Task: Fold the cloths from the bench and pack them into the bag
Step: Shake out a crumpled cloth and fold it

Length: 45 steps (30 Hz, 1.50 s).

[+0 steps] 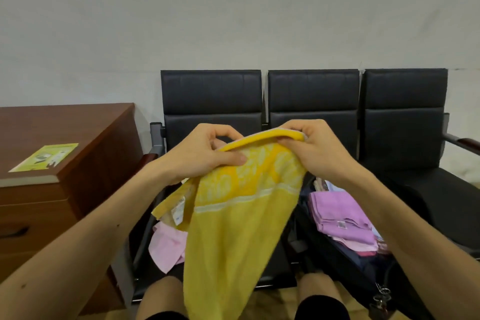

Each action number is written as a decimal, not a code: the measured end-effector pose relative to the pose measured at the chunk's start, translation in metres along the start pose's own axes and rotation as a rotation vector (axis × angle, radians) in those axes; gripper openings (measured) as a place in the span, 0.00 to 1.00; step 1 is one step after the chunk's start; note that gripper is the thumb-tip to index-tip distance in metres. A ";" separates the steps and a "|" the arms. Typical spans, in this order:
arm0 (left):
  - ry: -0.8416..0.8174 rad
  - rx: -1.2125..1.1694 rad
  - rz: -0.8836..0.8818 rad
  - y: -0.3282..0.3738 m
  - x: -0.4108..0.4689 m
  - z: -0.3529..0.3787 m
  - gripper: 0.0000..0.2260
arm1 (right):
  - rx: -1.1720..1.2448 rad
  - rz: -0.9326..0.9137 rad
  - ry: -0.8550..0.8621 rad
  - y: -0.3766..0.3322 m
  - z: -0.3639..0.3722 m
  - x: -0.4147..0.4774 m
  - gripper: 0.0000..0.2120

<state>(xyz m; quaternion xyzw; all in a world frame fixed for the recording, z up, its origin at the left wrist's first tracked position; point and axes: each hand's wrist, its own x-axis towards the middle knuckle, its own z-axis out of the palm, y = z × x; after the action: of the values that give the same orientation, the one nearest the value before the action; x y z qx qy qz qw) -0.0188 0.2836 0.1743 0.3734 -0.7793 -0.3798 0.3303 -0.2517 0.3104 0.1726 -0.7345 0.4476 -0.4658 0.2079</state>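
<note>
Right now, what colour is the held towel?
The towel is yellow with a paler printed pattern; head view.

I have one view only, from a camera on my head. It faces forward and down, and its wide angle bends the edges. Nearest the lens, mid-frame, my left hand [207, 149] and right hand [318, 149] pinch the yellow towel [233, 228]. The bench [402, 117] and wall [233, 8] lie beyond at 12 o'clock, a wooden cabinet [104, 132] at 9 o'clock, and my knees [319, 287] at 6 o'clock.

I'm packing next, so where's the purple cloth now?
Head view, lower right: the purple cloth lies folded in the open bag, right of the yellow towel.
</note>
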 end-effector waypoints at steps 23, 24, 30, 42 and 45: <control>0.335 -0.344 -0.249 -0.125 -0.028 -0.020 0.16 | 0.120 0.470 -0.055 0.114 -0.032 -0.056 0.05; 0.364 -0.365 -0.290 -0.128 -0.027 -0.014 0.16 | 0.146 0.494 -0.059 0.121 -0.030 -0.060 0.05; 0.514 -0.359 -0.420 -0.141 -0.009 0.017 0.13 | 0.442 0.669 0.014 0.155 -0.015 -0.064 0.35; 0.854 -0.608 -0.637 -0.213 -0.052 0.100 0.10 | 0.622 0.939 0.152 0.175 0.059 -0.118 0.15; 0.885 -0.602 -0.662 -0.220 -0.066 0.109 0.10 | 0.573 0.989 0.226 0.177 0.070 -0.132 0.15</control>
<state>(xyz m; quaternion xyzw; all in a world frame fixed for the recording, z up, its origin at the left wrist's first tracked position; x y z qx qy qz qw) 0.0008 0.2808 -0.0795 0.6074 -0.2709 -0.4740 0.5771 -0.2952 0.3242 -0.0546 -0.2981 0.6130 -0.4915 0.5420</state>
